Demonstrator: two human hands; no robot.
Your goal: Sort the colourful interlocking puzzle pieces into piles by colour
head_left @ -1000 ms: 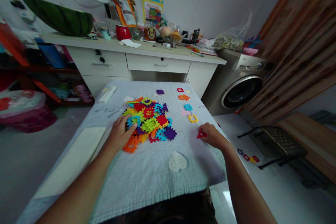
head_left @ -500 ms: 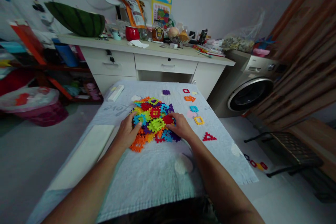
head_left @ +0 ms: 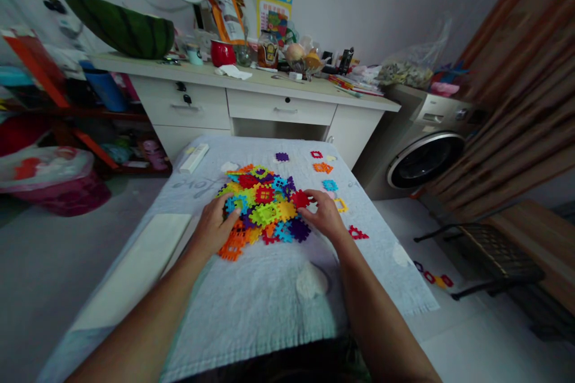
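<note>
A heap of colourful interlocking plastic tiles (head_left: 264, 213) with toothed edges lies in the middle of the cloth-covered table. At its right edge my right hand (head_left: 327, 216) pinches a red tile (head_left: 300, 198) between thumb and fingers. My left hand (head_left: 212, 228) rests against the heap's left side, thumb and fingers apart beside a blue tile (head_left: 238, 203). Right of the heap, single tiles lie spread in a loose column: a purple tile (head_left: 282, 157), an orange arrow-shaped tile (head_left: 322, 167), a blue tile (head_left: 329, 185), a yellow frame (head_left: 342, 205) and a red triangle (head_left: 358, 233).
A long white box (head_left: 194, 158) lies at the table's far left. Behind stands a white desk (head_left: 287, 99) bearing a watermelon piece (head_left: 121, 27), jars and papers. To the right are a washing machine (head_left: 422, 137) and a low stool (head_left: 489, 251); some tiles (head_left: 433, 278) lie on the floor.
My right hand has moved slightly right with the red tile, drawing it off the heap and uncovering a yellow tile. My left hand has stayed nearly in place. The whole view has shifted a little.
</note>
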